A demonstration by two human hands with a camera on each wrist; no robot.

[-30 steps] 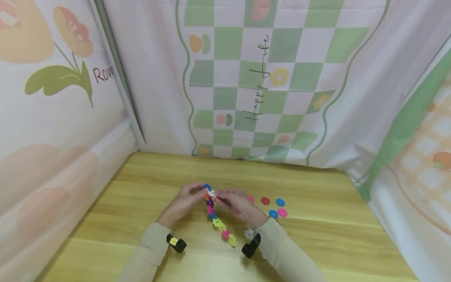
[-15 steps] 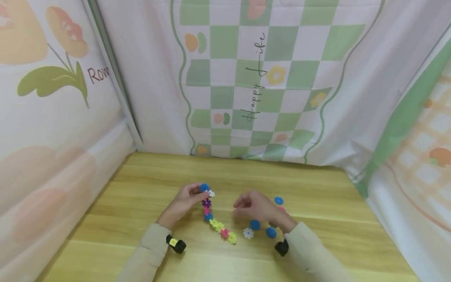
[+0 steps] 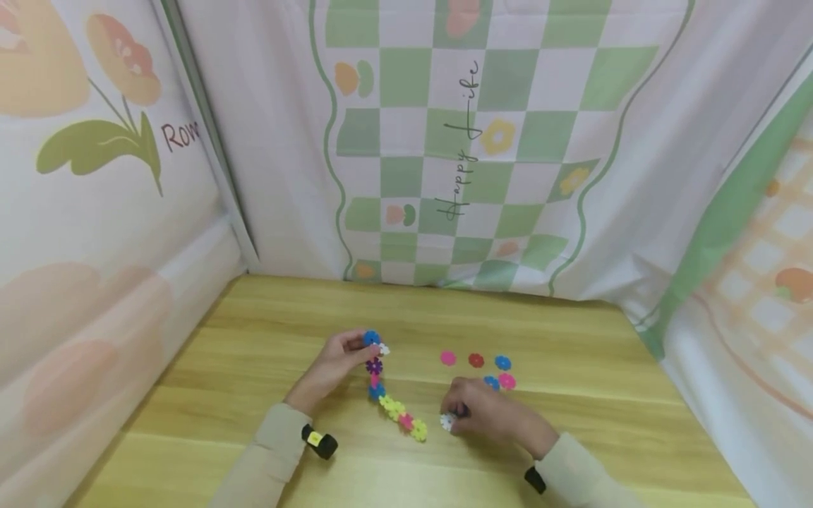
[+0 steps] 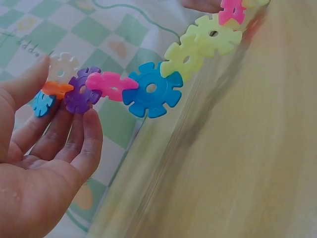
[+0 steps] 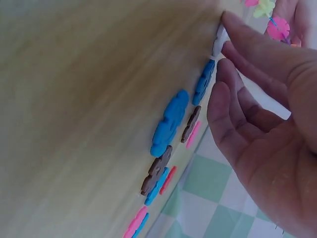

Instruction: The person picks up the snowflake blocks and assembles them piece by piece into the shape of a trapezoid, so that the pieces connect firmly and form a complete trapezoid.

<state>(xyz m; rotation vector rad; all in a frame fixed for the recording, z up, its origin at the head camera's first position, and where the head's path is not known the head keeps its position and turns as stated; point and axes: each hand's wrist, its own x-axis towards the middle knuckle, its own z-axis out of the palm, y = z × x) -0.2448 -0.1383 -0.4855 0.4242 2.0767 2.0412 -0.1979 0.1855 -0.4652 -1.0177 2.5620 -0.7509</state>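
My left hand (image 3: 333, 368) pinches the upper end of a chain of flower-shaped interlocking discs (image 3: 394, 407). In the left wrist view the chain runs from a blue, orange and white cluster through a purple disc (image 4: 82, 91), a pink one and a large blue disc (image 4: 151, 89) to yellow ones. Its far end hangs toward the table, near the right hand. My right hand (image 3: 485, 411) is low over the table, thumb and fingertips around a loose white flower disc (image 3: 447, 422). From the right wrist that white disc (image 5: 218, 40) shows edge-on between thumb and finger.
Behind the right hand lie loose flower discs: a pink one (image 3: 448, 358), a red one (image 3: 476, 360), and several blue and pink ones. Brown discs (image 5: 156, 171) show in the right wrist view. Printed curtains (image 3: 279, 141) enclose the wooden table (image 3: 267, 310) at the back and sides.
My right hand has let go of the chain's upper end, swung right, then come down to the white disc on the table. The left hand stays nearly still with the chain.
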